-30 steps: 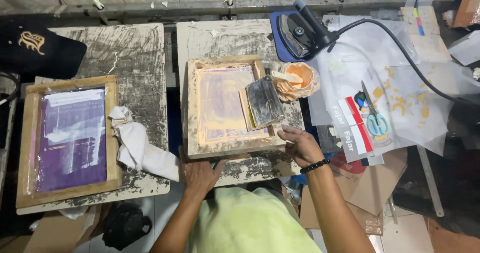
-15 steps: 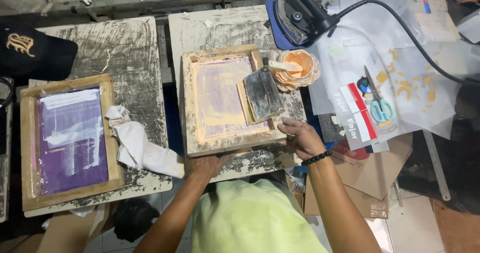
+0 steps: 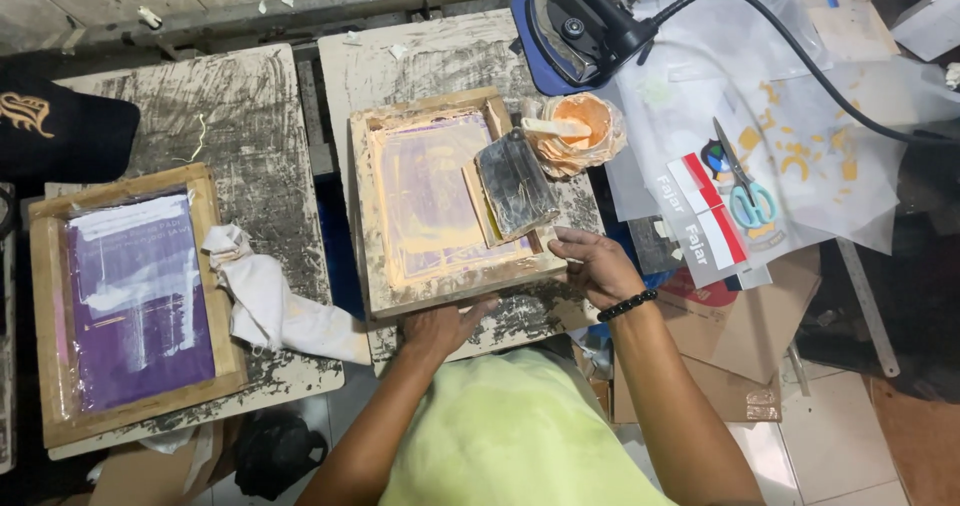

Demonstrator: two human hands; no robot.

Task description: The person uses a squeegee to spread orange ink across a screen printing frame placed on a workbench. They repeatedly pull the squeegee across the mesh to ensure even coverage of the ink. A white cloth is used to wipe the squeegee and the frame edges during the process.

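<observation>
I press my left hand (image 3: 440,328) flat against the wooden screen frame (image 3: 450,201) at its 6 o'clock edge; my right hand (image 3: 596,264) grips its 4 o'clock corner. The squeegee (image 3: 515,186) lies inside, ink cup (image 3: 578,131) at 2 o'clock.
</observation>
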